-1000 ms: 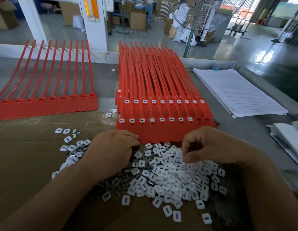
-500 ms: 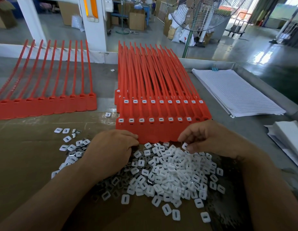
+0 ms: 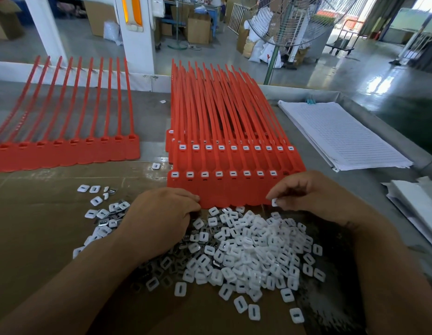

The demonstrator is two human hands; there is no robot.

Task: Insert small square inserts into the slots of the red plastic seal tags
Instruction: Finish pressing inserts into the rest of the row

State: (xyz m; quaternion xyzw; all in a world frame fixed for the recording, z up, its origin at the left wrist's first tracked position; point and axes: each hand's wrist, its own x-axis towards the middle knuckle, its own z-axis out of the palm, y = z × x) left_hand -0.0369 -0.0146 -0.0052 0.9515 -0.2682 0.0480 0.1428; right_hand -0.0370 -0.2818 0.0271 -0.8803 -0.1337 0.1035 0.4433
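Your right hand point(image 3: 314, 197) has come up out of the pile of inserts point(image 3: 246, 247), where it was digging a second ago. It now sits at the near right corner of the front strip of red seal tags point(image 3: 234, 189). Its thumb and forefinger pinch one white insert point(image 3: 274, 202), and the other fingers are curled in behind. So the pick is done, and the insert is in the air just beside the strip, not yet seated.

Your left hand point(image 3: 159, 221) has not moved. It lies knuckles-up at the pile's left edge with its fingertips touching the strip's near edge. You cannot tell from here whether it has any inserts tucked under it.

The front row shows eight white squares already pressed in. Its right end shows no white, and your right hand covers part of it. That is likely where this piece goes: carry it up over the strip and press it flat.

The unfilled sheet of tags point(image 3: 65, 151) waits on the tabletop point(image 3: 149, 117) to the left.
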